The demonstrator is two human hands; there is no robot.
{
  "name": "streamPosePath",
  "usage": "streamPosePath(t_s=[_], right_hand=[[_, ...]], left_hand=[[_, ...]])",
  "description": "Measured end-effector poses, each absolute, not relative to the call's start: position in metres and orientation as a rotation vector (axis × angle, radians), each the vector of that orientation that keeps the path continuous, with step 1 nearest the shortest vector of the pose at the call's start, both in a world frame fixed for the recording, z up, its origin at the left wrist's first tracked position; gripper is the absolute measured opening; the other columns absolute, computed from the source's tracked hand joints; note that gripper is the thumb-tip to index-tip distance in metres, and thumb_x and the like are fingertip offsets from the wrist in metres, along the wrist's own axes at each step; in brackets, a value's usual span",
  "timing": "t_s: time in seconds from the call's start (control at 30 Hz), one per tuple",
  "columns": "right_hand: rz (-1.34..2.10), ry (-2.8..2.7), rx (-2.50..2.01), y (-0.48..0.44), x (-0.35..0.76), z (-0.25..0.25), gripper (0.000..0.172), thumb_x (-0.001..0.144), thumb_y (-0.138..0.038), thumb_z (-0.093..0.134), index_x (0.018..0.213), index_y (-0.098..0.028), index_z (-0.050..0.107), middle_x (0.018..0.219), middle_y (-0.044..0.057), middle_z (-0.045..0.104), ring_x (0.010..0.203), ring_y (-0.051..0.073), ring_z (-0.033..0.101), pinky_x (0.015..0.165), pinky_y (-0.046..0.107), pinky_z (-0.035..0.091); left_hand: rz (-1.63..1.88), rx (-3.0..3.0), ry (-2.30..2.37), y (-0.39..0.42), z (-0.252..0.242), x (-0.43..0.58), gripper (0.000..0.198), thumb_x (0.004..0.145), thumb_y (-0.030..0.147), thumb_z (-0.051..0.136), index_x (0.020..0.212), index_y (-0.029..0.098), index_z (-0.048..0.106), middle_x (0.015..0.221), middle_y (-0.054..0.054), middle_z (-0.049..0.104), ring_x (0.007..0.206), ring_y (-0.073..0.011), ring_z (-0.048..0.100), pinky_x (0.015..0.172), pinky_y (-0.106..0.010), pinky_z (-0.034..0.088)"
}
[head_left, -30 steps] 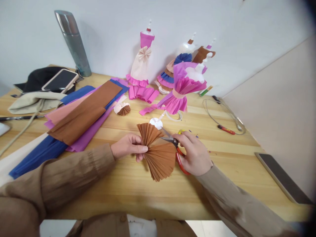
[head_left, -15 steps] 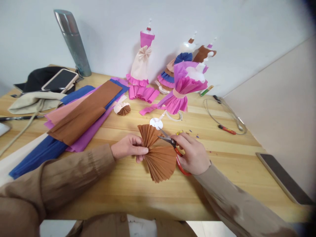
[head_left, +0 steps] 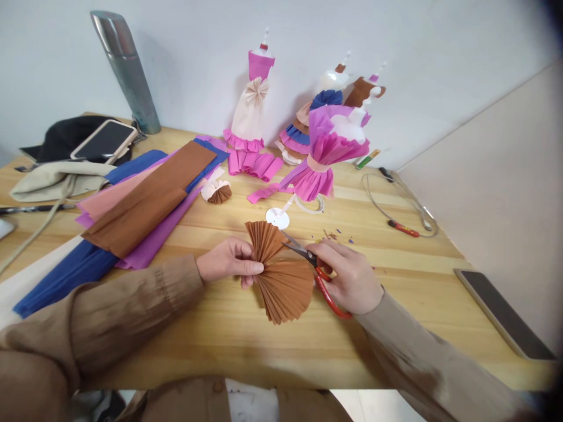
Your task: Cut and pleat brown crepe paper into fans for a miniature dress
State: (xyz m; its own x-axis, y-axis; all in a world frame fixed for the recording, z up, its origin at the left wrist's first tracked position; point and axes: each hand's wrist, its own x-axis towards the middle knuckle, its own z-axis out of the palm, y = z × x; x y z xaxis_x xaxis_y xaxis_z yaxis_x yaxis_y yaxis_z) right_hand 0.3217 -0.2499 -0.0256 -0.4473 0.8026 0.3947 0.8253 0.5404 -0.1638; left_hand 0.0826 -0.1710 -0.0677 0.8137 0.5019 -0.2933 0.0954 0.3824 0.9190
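Between thumb and fingers, my left hand point(head_left: 233, 262) pinches the gathered middle of a pleated brown paper fan point(head_left: 285, 290). The pleats spread into an upper and a lower section with a gap between them. My right hand point(head_left: 347, 274) grips the red handles of a pair of scissors point(head_left: 324, 287). Their parted blades point left at the upper section's right edge; I cannot tell whether they touch it. Behind the fan stands a small white dress form in a pink and purple paper dress point(head_left: 314, 170), on a round white base point(head_left: 277, 218).
At left lie stacked coloured paper sheets point(head_left: 149, 202), a phone point(head_left: 104, 140) and a cloth pouch point(head_left: 57, 180). A metal flask point(head_left: 127, 73) and several dressed forms stand along the wall. To the right are a cable point(head_left: 402, 228) and a dark tablet-like device point(head_left: 504, 313). Paper scraps point(head_left: 332, 235) lie beyond my right hand.
My right hand and the scissors have shifted slightly right and down. The blades have come closer together at the fan's edge. My left hand still holds the fan in nearly the same place.
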Motion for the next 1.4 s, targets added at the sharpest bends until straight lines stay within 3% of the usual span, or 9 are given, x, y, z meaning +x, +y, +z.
streamPosePath(t_s=[0.23,0.53,0.87,1.2,1.4], right_hand=[[-0.057,-2.345,-1.366,-0.253,0.327,-0.032,0.018,0.090,-0.032,0.047,0.092,-0.018,0.059,0.070,0.005,0.062,0.061,0.016,0.057,0.057,0.027,0.043],[-0.077,-2.282,-1.386,-0.257,0.331,-0.034,0.018,0.090,-0.033,0.051,0.090,-0.019,0.062,0.064,0.004,0.065,0.053,0.016,0.059,0.052,0.025,0.043],[0.017,-2.256,-2.000,-0.249,0.368,-0.075,0.022,0.081,-0.038,0.055,0.095,-0.022,0.063,0.071,0.006,0.073,0.059,0.025,0.069,0.046,0.027,0.043],[0.361,-2.144,-2.140,-0.238,0.363,-0.073,0.030,0.071,-0.038,0.062,0.097,-0.022,0.062,0.070,0.006,0.072,0.060,0.027,0.069,0.051,0.032,0.048],[0.384,-2.033,-2.247,-0.234,0.371,-0.070,0.033,0.071,-0.042,0.064,0.095,-0.020,0.060,0.068,0.008,0.070,0.058,0.027,0.067,0.052,0.033,0.048]], left_hand=[[0.281,1.180,0.592,-0.171,-0.068,0.083,0.048,0.058,0.056,0.079,0.062,0.011,0.061,0.052,-0.001,0.063,0.045,-0.0085,0.057,0.044,-0.018,0.042],[0.283,1.171,0.576,-0.171,-0.068,0.083,0.050,0.057,0.057,0.079,0.061,0.011,0.061,0.051,-0.001,0.063,0.044,-0.0081,0.057,0.045,-0.018,0.043],[0.343,1.142,0.553,-0.170,-0.074,0.086,0.054,0.052,0.061,0.079,0.060,0.011,0.061,0.051,-0.001,0.064,0.041,-0.0084,0.057,0.042,-0.018,0.042],[0.372,1.136,0.571,-0.171,-0.075,0.086,0.057,0.047,0.064,0.079,0.061,0.011,0.061,0.051,0.000,0.064,0.042,-0.0077,0.058,0.041,-0.017,0.043],[0.353,1.134,0.591,-0.171,-0.075,0.085,0.058,0.047,0.064,0.080,0.061,0.011,0.061,0.050,0.000,0.063,0.042,-0.0082,0.057,0.044,-0.019,0.046]])
